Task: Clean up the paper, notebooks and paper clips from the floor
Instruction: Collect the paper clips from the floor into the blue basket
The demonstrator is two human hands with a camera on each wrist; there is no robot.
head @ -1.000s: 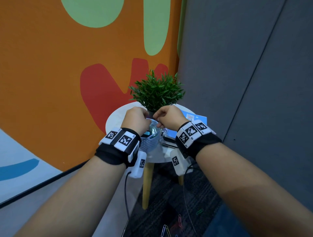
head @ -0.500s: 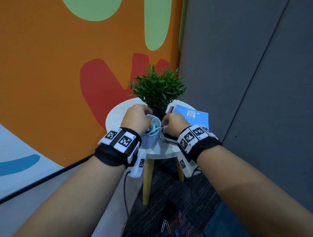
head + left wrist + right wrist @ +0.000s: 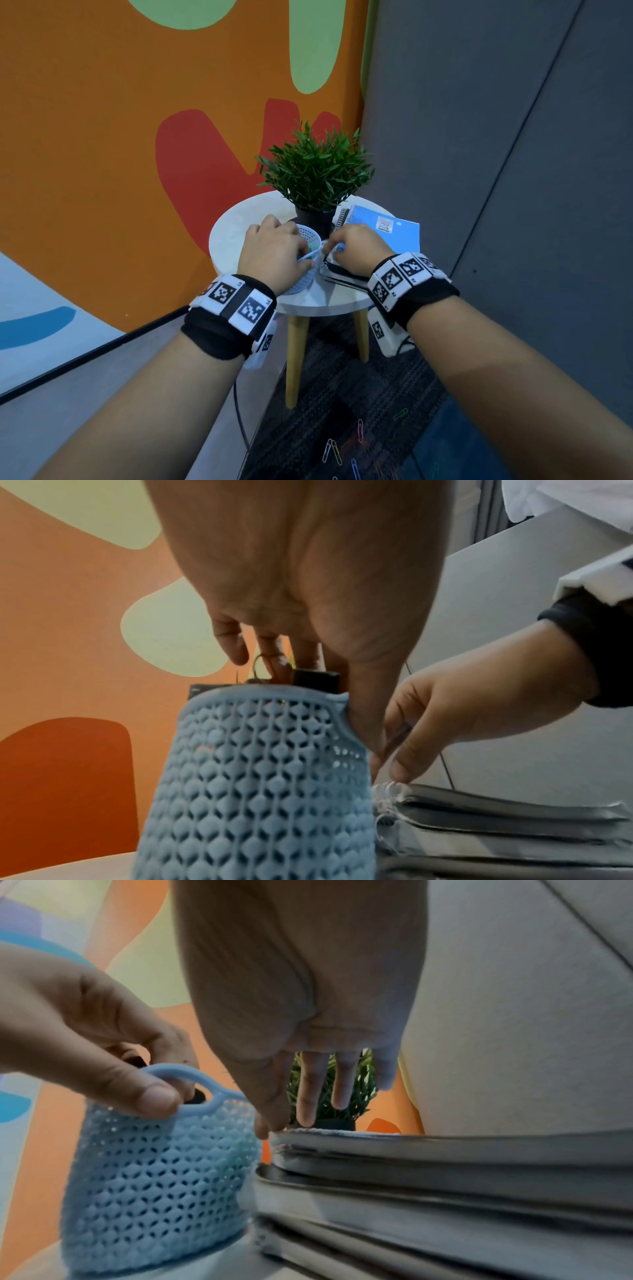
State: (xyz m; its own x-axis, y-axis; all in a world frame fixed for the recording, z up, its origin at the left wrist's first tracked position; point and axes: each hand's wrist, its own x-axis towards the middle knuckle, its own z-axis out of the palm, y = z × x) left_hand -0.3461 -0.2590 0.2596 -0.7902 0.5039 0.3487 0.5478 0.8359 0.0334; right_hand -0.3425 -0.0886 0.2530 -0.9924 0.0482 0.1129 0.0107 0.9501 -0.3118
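Observation:
A light blue mesh basket (image 3: 310, 238) stands on the round white table (image 3: 233, 233); coloured paper clips show dimly inside it. My left hand (image 3: 298, 255) grips its handle (image 3: 192, 1077), thumb on the outside and fingers inside the rim. My right hand (image 3: 337, 245) hangs just right of the basket with straight fingers (image 3: 304, 1112), its thumb touching the top of a stack of dark-edged notebooks (image 3: 445, 1177). A blue spiral notebook (image 3: 380, 229) lies on that stack. Several paper clips (image 3: 332, 450) lie on the dark carpet below.
A potted green plant (image 3: 317, 171) stands at the back of the table, right behind the basket. The table sits in a corner between the orange painted wall (image 3: 102, 171) and a grey panel (image 3: 513, 171). Wooden table legs (image 3: 294, 359) and a black cable (image 3: 239, 411) stand over the carpet.
The basket came down from in front of the plant onto the table. My right hand let go of its handle and moved onto the notebook stack. The left hand kept its grip.

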